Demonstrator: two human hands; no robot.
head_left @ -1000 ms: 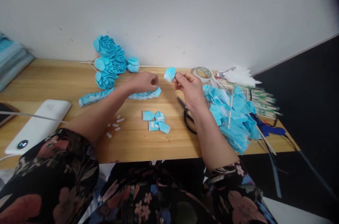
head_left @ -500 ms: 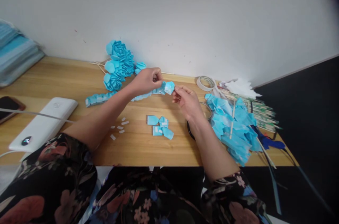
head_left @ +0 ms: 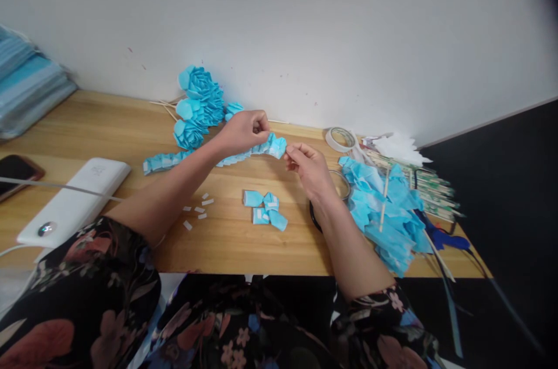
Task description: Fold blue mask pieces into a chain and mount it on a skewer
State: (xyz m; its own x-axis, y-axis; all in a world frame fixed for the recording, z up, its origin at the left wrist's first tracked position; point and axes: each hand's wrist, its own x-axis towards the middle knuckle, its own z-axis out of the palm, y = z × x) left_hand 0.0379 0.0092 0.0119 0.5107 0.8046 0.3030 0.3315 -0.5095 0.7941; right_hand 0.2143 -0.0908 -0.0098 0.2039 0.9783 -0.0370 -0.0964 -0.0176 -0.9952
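Both hands are at the right end of a long row of overlapping blue crepe-paper petals [head_left: 275, 146] above the wooden table. My left hand [head_left: 246, 129] pinches the petals from above, with its fingertips partly hidden. My right hand [head_left: 308, 167] grips the edge of the end petal between thumb and fingers. The row's left part [head_left: 163, 161] lies on the table, passing behind my left forearm. In front of my hands is a small group of loose blue petals [head_left: 265, 208] with white tape bits on them. Small white tape pieces [head_left: 201, 210] are scattered to the left.
Finished blue paper flowers [head_left: 196, 104] on sticks lie at the back. Right are a tape roll [head_left: 333, 138], a heap of blue crepe paper [head_left: 379, 200] and a blue-handled tool [head_left: 447, 239]. Left are a white power bank [head_left: 76, 200], a phone [head_left: 20, 174] and a packaged blue stack [head_left: 32, 87].
The end petal has tilted and now sits in line with the rest of the row, between my hands. Both hands keep nearly the same place; the view has shifted slightly.
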